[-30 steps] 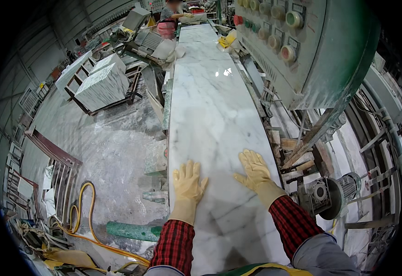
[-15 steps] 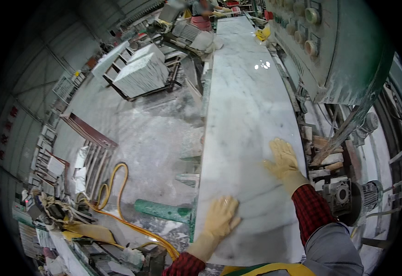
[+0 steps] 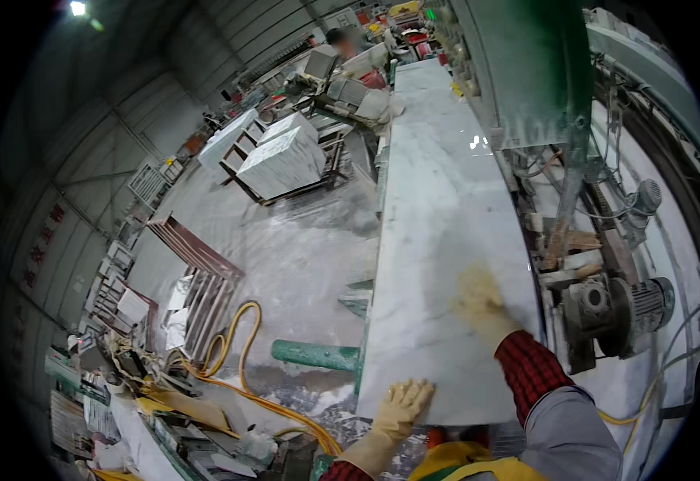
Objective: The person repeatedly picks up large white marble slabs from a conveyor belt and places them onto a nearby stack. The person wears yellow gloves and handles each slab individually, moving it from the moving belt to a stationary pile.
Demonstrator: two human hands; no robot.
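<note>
A long white marble slab [image 3: 426,264] with grey veins stretches away from me, its short near edge just in front of my body. Both my hands wear pale yellow rubber gloves. My left hand [image 3: 404,405] rests on the slab's near left corner, fingers stretched out over the top and holding nothing. Farther up, by the right long side, my right hand [image 3: 481,301] is spread over the surface. Motion blurs its fingers, and nothing shows in it.
Left of the slab are a green pipe [image 3: 314,354], a yellow hose [image 3: 242,385] and a rack of stone blocks [image 3: 282,164]. A motor [image 3: 651,309] and a green machine cabinet [image 3: 518,72] stand right. Someone [image 3: 350,48] is at the far end.
My left hand has shifted toward the slab's near left corner. My right hand has moved a little nearer and is now blurred. The view has tilted, and the slab's near edge shows more fully.
</note>
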